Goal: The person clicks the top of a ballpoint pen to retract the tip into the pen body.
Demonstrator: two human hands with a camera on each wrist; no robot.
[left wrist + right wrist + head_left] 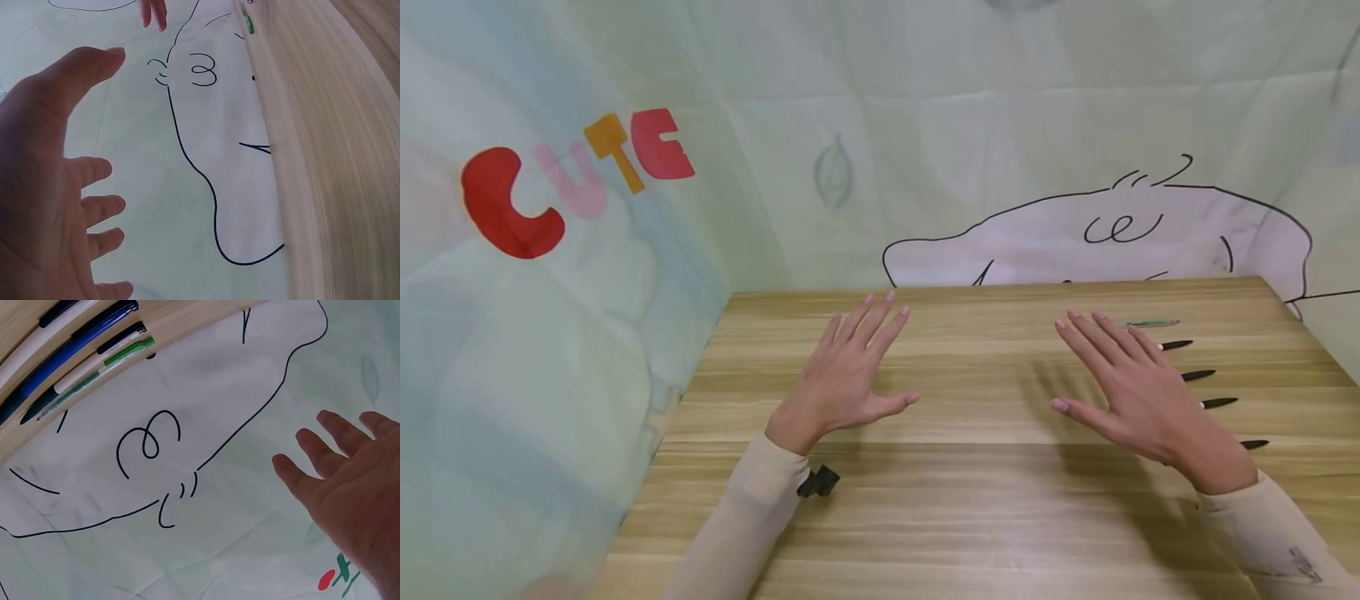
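My left hand (842, 387) hovers over the left half of the wooden table, fingers straight and thumb spread, holding nothing. Over the right half is my right hand (1150, 404), also flat with its thumb apart and nothing in its grasp. Partly hidden behind the right hand lie several pens in a column: a green pen (1153, 322) farthest back, then pens with black ends (1198, 375) nearer the front. The right wrist view shows a blue pen (75, 353) among them, beside a white-and-black pen (81, 374).
The wood-grain table (970, 500) meets a pale fabric backdrop (790, 192) at its back and left edges. A line-drawn animal figure (1037, 242) is printed on the rear cloth. Coloured letters spelling CUTE (658, 150) decorate the left side. A small black clip-like piece (818, 482) sits at the left cuff.
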